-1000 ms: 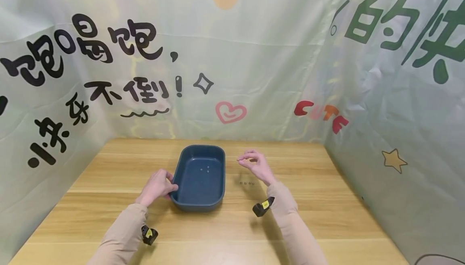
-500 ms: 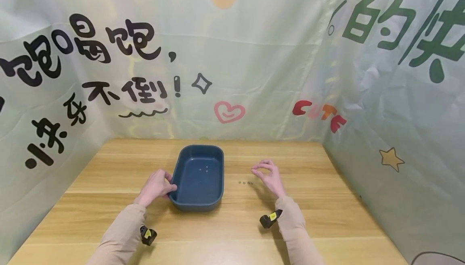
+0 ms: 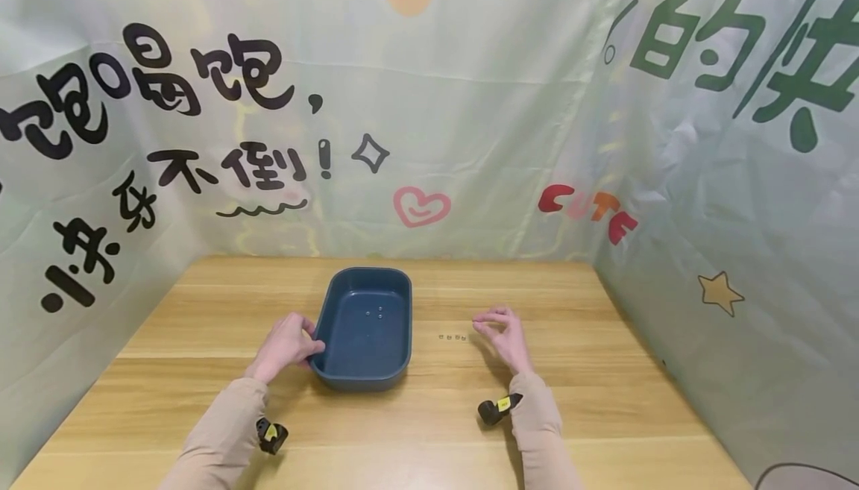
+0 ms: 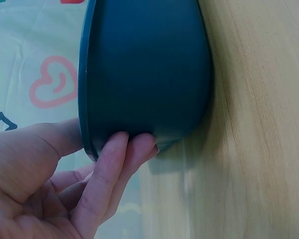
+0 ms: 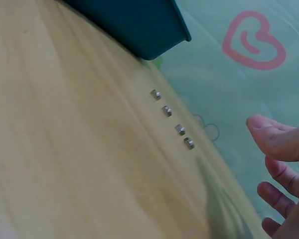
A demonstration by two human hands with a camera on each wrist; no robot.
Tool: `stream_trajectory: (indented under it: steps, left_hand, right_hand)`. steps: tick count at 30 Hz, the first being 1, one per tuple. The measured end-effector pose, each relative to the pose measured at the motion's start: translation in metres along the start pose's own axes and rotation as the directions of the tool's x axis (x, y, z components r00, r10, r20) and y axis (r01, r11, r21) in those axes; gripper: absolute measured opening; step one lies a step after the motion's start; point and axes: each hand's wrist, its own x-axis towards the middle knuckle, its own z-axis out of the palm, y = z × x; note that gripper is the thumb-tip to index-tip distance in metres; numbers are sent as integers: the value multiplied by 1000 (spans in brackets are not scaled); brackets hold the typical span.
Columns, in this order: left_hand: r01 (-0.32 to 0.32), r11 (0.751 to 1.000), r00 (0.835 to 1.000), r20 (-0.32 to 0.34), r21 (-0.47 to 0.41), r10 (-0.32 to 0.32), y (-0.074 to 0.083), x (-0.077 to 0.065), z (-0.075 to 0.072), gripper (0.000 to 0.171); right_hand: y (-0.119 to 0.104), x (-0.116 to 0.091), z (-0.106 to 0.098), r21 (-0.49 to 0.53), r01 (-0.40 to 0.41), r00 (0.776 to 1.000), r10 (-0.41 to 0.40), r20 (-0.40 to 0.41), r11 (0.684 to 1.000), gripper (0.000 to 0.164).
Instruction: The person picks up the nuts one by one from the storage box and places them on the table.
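A dark blue rectangular tray (image 3: 362, 382) lies on the wooden table. My left hand (image 3: 285, 344) grips its near left rim, thumb inside and fingers against the outer wall; the left wrist view shows the fingertips (image 4: 139, 144) on that wall. Three small shiny nuts (image 3: 380, 316) lie on the tray's floor. Right of the tray, several small metal nuts (image 5: 167, 111) stand in a short row on the wood. Just to their right and above the table hovers my right hand (image 3: 506, 341), thumb and index finger bent towards each other. Nothing shows between those fingers.
The wooden table (image 3: 604, 400) is bounded at the back and both sides by pale printed cloth (image 3: 496, 139). A black camera (image 3: 496, 409) sits on the right wrist and another camera (image 3: 271, 436) on the left.
My right hand has moved right and towards me, from beside the tray's far right side to the right end of the nut row. The left hand keeps its grip on the tray.
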Motion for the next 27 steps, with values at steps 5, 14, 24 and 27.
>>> stream_trajectory:
  steps: [5, 14, 24, 27]
  left_hand:
    - [3, 1000, 1000, -22, 18, -3, -2, 2, 2, 25]
    - [-3, 1000, 999, -33, 17, 4, -5, 4, 3, 24]
    - [-13, 1000, 999, -34, 24, 14, -5, 4, 4, 26]
    - [-12, 1000, 999, -36, 24, 13, -5, 4, 4, 26]
  right_hand:
    - [4, -2, 6, -100, 11, 1000, -13, -14, 995, 13]
    - [9, -7, 12, -256, 65, 997, -72, -15, 964, 12]
    - [13, -11, 16, -303, 75, 996, -83, -13, 950, 11]
    - [13, -12, 17, -306, 89, 994, -102, -27, 948, 10]
